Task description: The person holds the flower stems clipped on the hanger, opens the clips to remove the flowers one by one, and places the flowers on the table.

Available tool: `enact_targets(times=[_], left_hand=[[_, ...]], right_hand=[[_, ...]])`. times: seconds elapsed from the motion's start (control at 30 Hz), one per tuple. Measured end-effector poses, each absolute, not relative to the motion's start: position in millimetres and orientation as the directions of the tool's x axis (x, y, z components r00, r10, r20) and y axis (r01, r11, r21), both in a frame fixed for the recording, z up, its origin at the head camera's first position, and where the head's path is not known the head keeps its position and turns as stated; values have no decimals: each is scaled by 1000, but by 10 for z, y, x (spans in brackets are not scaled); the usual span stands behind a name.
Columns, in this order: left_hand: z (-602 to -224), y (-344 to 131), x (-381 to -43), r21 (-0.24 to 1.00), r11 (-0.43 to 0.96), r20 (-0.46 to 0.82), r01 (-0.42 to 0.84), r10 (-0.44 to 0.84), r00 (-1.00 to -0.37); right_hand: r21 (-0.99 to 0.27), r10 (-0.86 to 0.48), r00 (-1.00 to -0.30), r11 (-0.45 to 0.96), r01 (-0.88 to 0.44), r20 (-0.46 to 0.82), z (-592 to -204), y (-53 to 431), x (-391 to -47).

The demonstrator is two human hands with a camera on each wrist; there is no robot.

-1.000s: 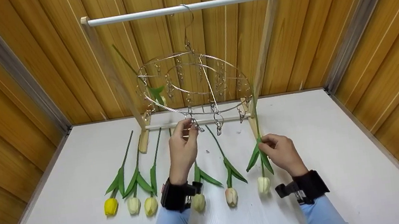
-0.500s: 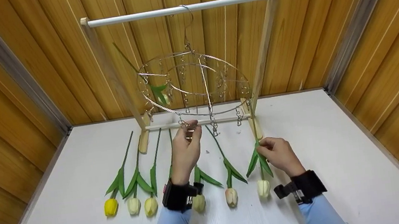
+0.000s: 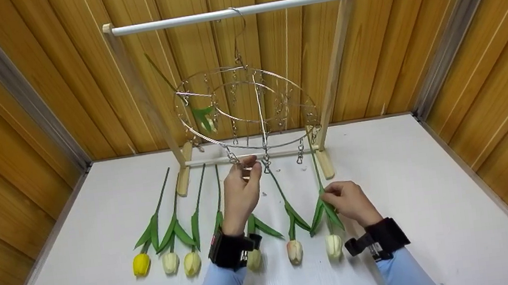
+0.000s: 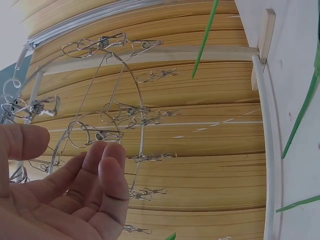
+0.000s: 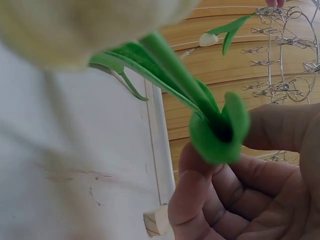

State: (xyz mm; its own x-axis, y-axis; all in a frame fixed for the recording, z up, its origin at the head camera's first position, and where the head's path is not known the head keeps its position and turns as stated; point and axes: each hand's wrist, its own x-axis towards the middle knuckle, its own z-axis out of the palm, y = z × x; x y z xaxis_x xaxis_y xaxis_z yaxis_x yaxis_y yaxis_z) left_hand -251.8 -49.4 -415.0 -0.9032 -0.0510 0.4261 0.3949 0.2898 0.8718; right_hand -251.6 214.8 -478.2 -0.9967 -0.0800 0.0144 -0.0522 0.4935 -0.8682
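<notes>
My right hand (image 3: pixel 351 202) pinches a white tulip (image 3: pixel 334 247) at its stem, where the green leaves meet, with the bloom pointing down. In the right wrist view that bloom is large and blurred, and the pinched green stem (image 5: pixel 172 70) runs into the fingers. My left hand (image 3: pixel 243 194) is at the front of a round wire clip hanger (image 3: pixel 260 112), beside its dangling metal clips. Its thumb and bent fingers stand apart with nothing between them in the left wrist view, the fingertips close to a clip (image 4: pixel 97 135). Touching or not, I cannot tell.
The hanger hooks onto a white rod (image 3: pixel 171 23) of a wooden stand (image 3: pixel 340 59). Another tulip (image 3: pixel 203 114) hangs tilted at the hanger's left. On the white table (image 3: pixel 434 188) lie several tulips, including a yellow one (image 3: pixel 141 264) and a pinkish one (image 3: pixel 295 252).
My left hand has shifted slightly right and down, off the clip it was at. The hanger has turned a little. My right hand has moved left and toward me with the white tulip.
</notes>
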Motion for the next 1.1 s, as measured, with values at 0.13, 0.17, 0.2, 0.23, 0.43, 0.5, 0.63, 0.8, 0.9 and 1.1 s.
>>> enact_targets(times=[0.13,0.17,0.2,0.23,0.43,0.5,0.63,0.8,0.9,1.1], left_hand=[[-4153,-471,-2515,880,295,401,372,-44,-915],[-4158,-467,-2518,881,295,399,370,-43,-916],[-4162,-463,-2521,881,296,399,369,-43,-916],[-4164,-460,-2520,880,298,398,369,-43,-916],[-4187,-452,-2533,874,306,407,378,-35,-913],[-4188,-454,-2535,873,309,405,377,-28,-914],[-4187,-459,-2534,869,321,404,376,-21,-915],[-4197,-458,-2542,867,317,414,384,-30,-910],[-4200,-455,-2543,871,309,412,381,-38,-911],[-4191,-453,-2544,878,296,408,377,-49,-912]], right_hand=[[-873,-90,-996,486,-32,-13,-4835,2129,-2534],[-876,-94,-995,482,-29,-18,-4845,2126,-2536],[-877,-98,-995,479,-27,-23,-4856,2124,-2538],[-878,-104,-994,478,-27,-26,-4867,2123,-2542],[-871,-143,-989,489,-43,-32,-4920,2117,-2555],[-863,-153,-987,502,-46,-37,-4935,2120,-2558],[-847,-164,-985,530,-42,-54,-4964,2124,-2563],[-838,-173,-982,545,-35,-72,-4997,2110,-2569],[-832,-183,-980,555,-31,-85,-5016,2100,-2572],[-824,-178,-977,566,-2,-120,-5022,2090,-2563]])
